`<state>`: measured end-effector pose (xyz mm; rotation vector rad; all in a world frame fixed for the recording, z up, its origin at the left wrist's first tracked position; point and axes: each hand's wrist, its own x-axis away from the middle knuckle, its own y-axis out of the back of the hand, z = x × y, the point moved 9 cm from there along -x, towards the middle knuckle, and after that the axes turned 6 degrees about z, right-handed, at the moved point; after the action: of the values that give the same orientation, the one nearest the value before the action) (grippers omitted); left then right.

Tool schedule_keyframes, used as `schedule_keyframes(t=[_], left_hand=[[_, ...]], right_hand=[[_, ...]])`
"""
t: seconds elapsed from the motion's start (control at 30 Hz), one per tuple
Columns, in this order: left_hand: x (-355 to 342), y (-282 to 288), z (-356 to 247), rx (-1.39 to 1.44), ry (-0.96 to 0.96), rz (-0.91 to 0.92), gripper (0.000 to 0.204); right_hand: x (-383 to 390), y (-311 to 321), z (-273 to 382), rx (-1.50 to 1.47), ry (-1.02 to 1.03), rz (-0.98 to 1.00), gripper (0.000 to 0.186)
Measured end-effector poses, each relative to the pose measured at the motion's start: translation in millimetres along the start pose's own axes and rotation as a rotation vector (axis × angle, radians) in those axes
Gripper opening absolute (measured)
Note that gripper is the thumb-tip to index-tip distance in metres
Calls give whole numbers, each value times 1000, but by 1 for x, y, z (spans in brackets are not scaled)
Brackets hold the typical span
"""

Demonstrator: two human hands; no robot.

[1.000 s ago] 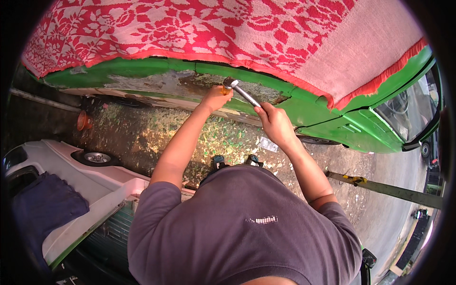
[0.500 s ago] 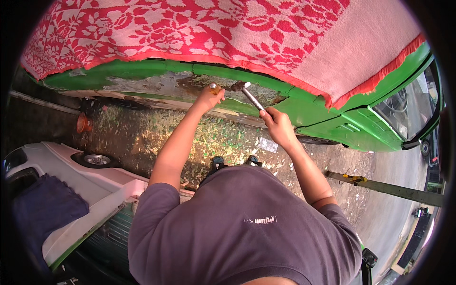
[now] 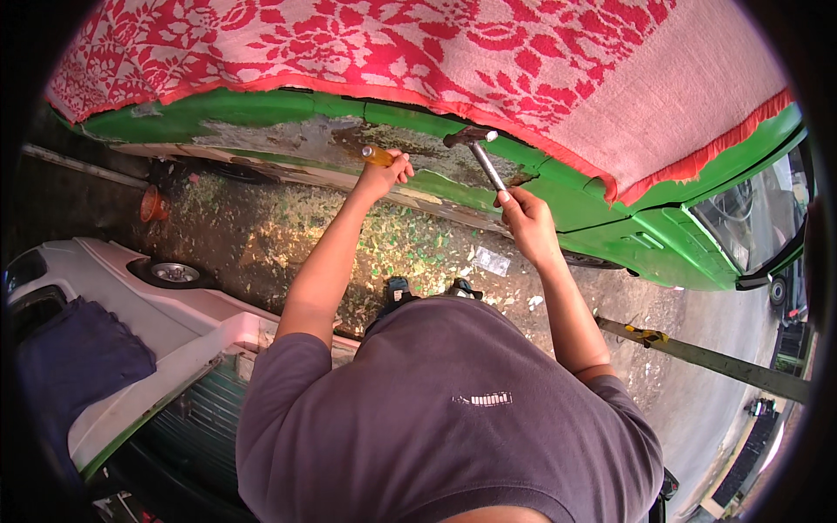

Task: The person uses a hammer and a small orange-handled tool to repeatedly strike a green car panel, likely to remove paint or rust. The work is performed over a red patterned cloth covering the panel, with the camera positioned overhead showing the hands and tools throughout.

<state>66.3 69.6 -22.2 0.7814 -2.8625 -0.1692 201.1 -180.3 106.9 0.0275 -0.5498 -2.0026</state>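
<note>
Left hand [image 3: 381, 174] closed around an amber-handled chisel [image 3: 375, 155], tip set against the rusted, bare-metal patch [image 3: 288, 139] on the green car body [image 3: 663, 244]. Right hand [image 3: 523, 218] gripping a hammer [image 3: 478, 148] by its metal shaft, head raised just right of the chisel. Red floral cloth [image 3: 436, 52] drapes the car above. Paint flakes litter the ground [image 3: 261, 235] below.

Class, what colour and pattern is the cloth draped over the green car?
The cloth is red with a pale floral pattern and a red fringe, shown in the head view.
</note>
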Motion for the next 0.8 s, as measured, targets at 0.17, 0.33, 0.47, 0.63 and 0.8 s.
schedule_keyframes(t=[0.17, 0.33, 0.47, 0.63, 0.8], left_hand=[[-1, -6, -22, -51, -24, 24, 31], [-5, -16, -33, -119, -21, 20, 31], [-3, -27, -52, -164, -23, 55, 32], [-8, -35, -55, -252, 31, 75, 34], [-13, -37, -52, -255, 38, 38, 30]], right_hand=[[6, 3, 6, 16, -5, 4, 36], [7, 7, 3, 2, -23, -3, 36], [10, 11, -2, -19, -9, -18, 36], [12, 16, -7, -33, -20, -22, 37], [13, 21, -13, -46, -29, -20, 37]])
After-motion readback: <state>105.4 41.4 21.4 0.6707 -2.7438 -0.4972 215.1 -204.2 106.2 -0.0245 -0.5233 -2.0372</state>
